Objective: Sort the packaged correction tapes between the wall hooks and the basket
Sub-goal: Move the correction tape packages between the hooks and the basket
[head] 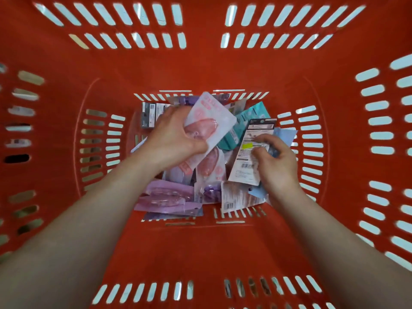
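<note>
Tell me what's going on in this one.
A person has both hands down in a red basket, over a heap of packaged correction tapes. The left hand grips a pink pack, raised and tilted above the heap. The right hand pinches a white pack turned printed back up. A purple pack and a teal pack lie among the rest. No wall hooks are in view.

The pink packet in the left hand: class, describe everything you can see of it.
The pink packet is a flat, glossy pack, pale pink with a darker pink dispenser shape on its face. It is tilted above the pile in the red basket. The left hand grips its lower end.
</note>
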Motion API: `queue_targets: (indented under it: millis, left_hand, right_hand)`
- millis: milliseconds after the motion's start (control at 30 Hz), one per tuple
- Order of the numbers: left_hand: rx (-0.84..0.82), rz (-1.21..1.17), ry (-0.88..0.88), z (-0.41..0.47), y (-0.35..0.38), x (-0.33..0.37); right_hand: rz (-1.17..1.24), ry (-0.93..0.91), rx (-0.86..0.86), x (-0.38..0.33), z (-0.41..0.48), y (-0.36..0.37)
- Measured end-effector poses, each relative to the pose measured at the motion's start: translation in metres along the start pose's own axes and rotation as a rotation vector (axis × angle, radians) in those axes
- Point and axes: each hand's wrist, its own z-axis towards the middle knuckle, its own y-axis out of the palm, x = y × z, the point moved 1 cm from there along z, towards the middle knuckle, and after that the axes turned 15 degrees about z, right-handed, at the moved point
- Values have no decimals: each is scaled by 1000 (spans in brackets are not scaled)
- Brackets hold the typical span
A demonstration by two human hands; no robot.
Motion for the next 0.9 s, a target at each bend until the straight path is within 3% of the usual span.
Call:
queue_targets:
  millis: [133,233,333,467,667,900]
  left_hand:
    - [-12,83,-45,27,36,-5]
    - [61,317,-97,44,54,-8]
    - [-17,476,-1,48,63,-4]
    - [64,528,97,44,77,1]
    - [22,431,112,43,92,12]
    - [-34,123,-87,9,34,6]
  right_hand:
    - [24,68,-30,-6,-5,7]
    - [15,55,-49,-7,-5,10]
    - [8,64,-52,-7,-6,11]
    - [-8,37,-38,-9,-11,14]
    - [-81,21,96,3,-4,7]
    - [17,55,-40,-21,-18,-3]
